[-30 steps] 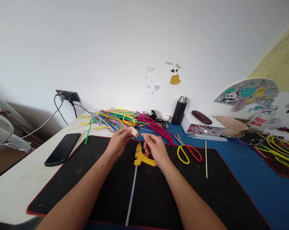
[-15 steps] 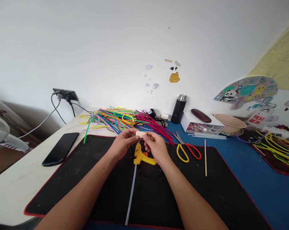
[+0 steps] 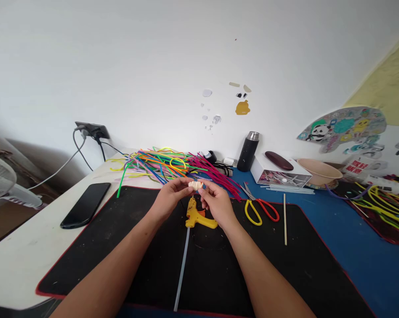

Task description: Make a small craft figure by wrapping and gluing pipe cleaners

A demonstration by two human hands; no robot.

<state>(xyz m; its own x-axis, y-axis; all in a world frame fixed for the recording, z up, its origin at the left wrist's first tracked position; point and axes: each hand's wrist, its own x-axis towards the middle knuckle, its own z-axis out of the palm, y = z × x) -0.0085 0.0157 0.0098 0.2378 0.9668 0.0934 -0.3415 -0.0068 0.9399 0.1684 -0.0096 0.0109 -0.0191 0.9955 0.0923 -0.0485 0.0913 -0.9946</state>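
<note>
Between the fingertips of both hands is a small cream-coloured coiled piece (image 3: 196, 185), ribbed along its length, with a bit of orange at its right end. My left hand (image 3: 171, 196) pinches its left end, and my right hand (image 3: 217, 201) grips the right end. It is held above the mat, and the fingers cover part of it. Just below lies a yellow glue gun (image 3: 196, 217) on its side, a long translucent glue stick (image 3: 182, 269) sticking out of its back toward me.
The black mat (image 3: 146, 274) carries scissors (image 3: 253, 211) and a thin wooden stick (image 3: 284, 221) on the right. Behind lie many coloured pipe cleaners (image 3: 159, 164). A black flask (image 3: 248, 152), a white box (image 3: 265, 174) and a bowl (image 3: 318, 170) stand further right; a phone (image 3: 86, 205) lies left.
Both hands keep hold of the cream piece, which appears slightly turned. The whole view has shifted a little, with everything a touch further right.
</note>
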